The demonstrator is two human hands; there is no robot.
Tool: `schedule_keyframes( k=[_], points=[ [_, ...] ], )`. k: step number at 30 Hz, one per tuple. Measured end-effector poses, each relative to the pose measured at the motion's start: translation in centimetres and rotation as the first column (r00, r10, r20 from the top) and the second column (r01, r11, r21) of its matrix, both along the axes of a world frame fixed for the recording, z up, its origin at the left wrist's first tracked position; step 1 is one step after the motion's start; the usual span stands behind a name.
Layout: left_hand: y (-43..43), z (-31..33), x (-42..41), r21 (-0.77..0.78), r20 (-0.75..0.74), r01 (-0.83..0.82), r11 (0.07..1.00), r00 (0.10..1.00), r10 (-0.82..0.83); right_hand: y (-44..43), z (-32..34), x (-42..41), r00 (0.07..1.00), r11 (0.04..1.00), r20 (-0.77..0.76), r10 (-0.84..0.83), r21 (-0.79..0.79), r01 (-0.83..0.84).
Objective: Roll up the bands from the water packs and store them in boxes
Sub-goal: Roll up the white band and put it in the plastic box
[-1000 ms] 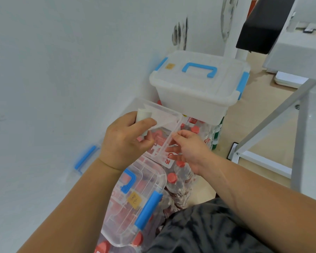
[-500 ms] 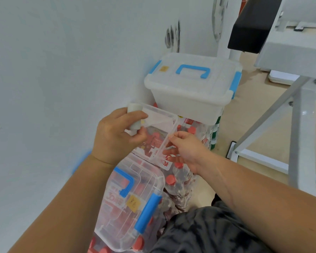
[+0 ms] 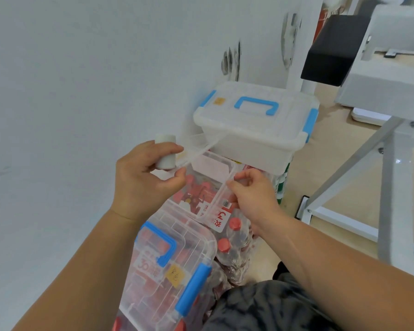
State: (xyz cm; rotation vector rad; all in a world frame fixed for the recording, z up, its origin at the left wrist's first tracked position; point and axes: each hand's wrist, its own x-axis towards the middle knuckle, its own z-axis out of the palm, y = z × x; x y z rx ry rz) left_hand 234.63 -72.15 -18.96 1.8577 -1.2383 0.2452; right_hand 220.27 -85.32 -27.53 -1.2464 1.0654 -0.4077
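Note:
My left hand (image 3: pixel 144 180) grips a small white roll of band (image 3: pixel 166 151), held upright between thumb and fingers. A clear band (image 3: pixel 208 177) stretches from that roll across to my right hand (image 3: pixel 251 194), which pinches its other part above a water pack with red-capped bottles (image 3: pixel 227 244). Below my left arm a clear box with blue handle and clips (image 3: pixel 177 263) lies on the packs with its lid on. Further back, a white box with blue handle (image 3: pixel 253 123) sits shut on another pack.
A white wall (image 3: pixel 81 91) runs close along the left. To the right stand a white metal table frame (image 3: pixel 390 187) and a black block (image 3: pixel 332 58) over a wooden floor (image 3: pixel 325 168). My dark patterned clothing (image 3: pixel 261 306) fills the bottom.
My left hand has lifted the white roll higher and turned it upright, drawing the band tighter. My right hand has stayed pinching the band near the pack. The view has shifted slightly.

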Motion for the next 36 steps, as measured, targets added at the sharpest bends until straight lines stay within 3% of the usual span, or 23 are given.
schedule_keyframes(
  k=[2,8,13,17,23,26,29,36],
  points=[
    [0.6,-0.2,-0.4,0.022,0.002,0.015,1.000,1.000,-0.015,0.0,1.4,0.0,0.996,0.999,0.086,-0.001,-0.032,0.004],
    [1.6,-1.5,-1.5,0.069,0.052,0.031,0.997,0.998,-0.034,0.2,5.3,2.0,0.959,0.986,0.270,0.082,0.121,-0.118],
    [2.0,-1.3,-2.3,0.103,0.081,0.024,0.994,0.996,-0.032,0.0,6.0,2.7,0.956,0.982,0.282,0.080,0.141,-0.124],
    [3.0,-0.7,-2.3,0.044,0.103,-0.096,0.994,0.990,0.091,-1.0,6.5,1.7,0.957,0.990,0.269,0.107,0.058,-0.127],
    [3.9,0.7,-2.9,-0.034,-0.047,-0.190,0.981,0.981,0.189,-2.7,7.2,-1.0,0.948,0.982,0.257,0.187,-0.030,-0.186],
    [4.0,1.7,-3.7,-0.050,-0.145,-0.247,0.968,0.960,0.238,-2.5,7.6,-1.3,0.914,0.939,0.229,0.334,0.003,-0.344],
    [4.7,2.1,-3.8,0.029,-0.253,-0.279,0.960,0.927,0.278,-1.7,7.5,-0.8,0.843,0.854,0.194,0.502,0.041,-0.519],
    [8.0,1.1,-4.1,0.228,-0.279,-0.330,0.916,0.879,0.386,1.9,6.5,1.9,0.696,0.697,0.053,0.716,-0.003,-0.717]
  ],
)
